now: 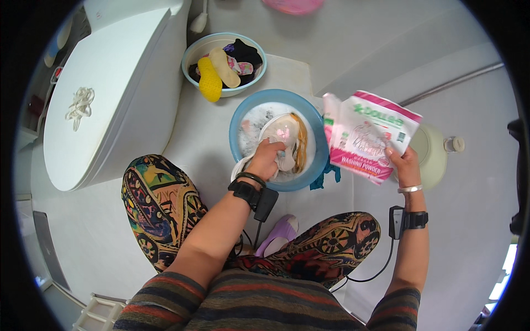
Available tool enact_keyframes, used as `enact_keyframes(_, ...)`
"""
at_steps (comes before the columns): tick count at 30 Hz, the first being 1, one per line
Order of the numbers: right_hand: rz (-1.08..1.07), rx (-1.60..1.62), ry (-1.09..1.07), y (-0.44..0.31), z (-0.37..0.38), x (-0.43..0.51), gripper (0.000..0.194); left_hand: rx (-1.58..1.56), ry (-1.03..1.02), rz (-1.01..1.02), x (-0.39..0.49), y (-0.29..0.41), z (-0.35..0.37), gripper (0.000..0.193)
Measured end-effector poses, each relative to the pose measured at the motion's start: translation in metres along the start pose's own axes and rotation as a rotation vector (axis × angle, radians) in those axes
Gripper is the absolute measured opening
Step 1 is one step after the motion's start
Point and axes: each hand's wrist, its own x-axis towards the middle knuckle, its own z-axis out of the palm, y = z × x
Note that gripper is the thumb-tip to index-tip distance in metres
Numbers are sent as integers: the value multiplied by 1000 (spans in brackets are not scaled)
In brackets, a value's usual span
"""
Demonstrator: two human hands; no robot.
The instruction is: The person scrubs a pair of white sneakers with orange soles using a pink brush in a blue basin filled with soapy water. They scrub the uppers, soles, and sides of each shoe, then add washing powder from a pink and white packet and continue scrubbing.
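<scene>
My left hand (pixel 265 159) grips a wet, pale shoe (pixel 283 130) with a tan sole edge, over a round blue plastic basin (pixel 238 111) of sudsy water. White foam with dark specks floats around the shoe. To the right, my right hand (pixel 403 163) holds up a pink and white bag of washing powder (pixel 368 138) by its lower right part, beside the basin's rim. The bag's top edge faces away from me. A teal cloth (pixel 325 176) lies partly hidden under the basin's right edge.
A second basin (pixel 188 80) behind holds dark cloths, a yellow insole (pixel 210 80) and a beige insole (pixel 224 68). White laces (pixel 80 105) lie on the closed toilet lid (pixel 116 74) at left. A pale green container (pixel 430 149) stands at right.
</scene>
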Motion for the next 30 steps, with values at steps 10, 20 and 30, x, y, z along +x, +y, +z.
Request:
enact_keyframes(10, 209, 728, 500, 195, -67, -93, 37, 558, -141, 146, 6, -8, -14, 38)
enact_keyframes(20, 435, 942, 707, 361, -13, -152, 33, 371, 67, -31, 3, -5, -2, 40)
enact_keyframes(30, 930, 627, 920, 502, -4, -195, 52, 382, 60, -64, 0, -1, 3, 44)
